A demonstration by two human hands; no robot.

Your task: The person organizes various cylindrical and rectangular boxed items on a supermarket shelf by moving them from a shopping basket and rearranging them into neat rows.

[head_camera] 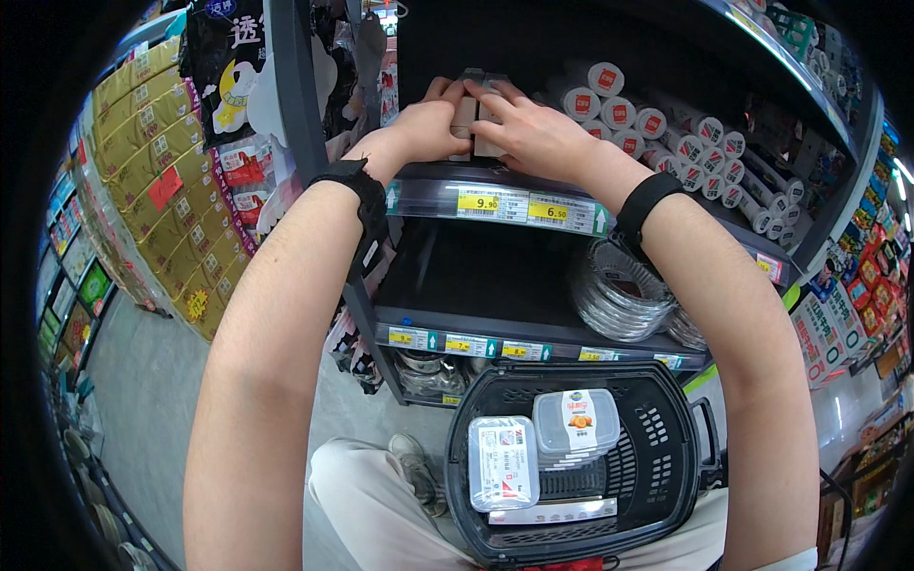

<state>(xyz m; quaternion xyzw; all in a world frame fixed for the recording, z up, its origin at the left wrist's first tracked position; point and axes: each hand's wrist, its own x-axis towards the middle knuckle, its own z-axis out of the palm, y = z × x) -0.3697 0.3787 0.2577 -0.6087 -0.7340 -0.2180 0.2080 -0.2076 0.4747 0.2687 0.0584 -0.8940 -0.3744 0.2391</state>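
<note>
Both arms reach forward to a dark store shelf (428, 170). Two narrow, pale boxes stand side by side near its front edge. My left hand (430, 127) holds the left box (465, 114), thumb at its front and fingers over its far part. Around the right box (488, 139) my right hand (532, 132) is curled, with fingertips on its top and front. The fingers hide much of both boxes. Below, a black shopping basket (646, 514) rests by my legs. Inside it are a stack of clear plastic food containers (577, 421), a wrapped container pack (503, 464) and a long white box (553, 512).
White-capped rolls (618, 113) are stacked right of my hands. Price labels (493, 207) line the shelf edge. Foil trays (621, 292) sit on the shelf below. A dark upright post (293, 78) and gold-wrapped packs (153, 178) stand left.
</note>
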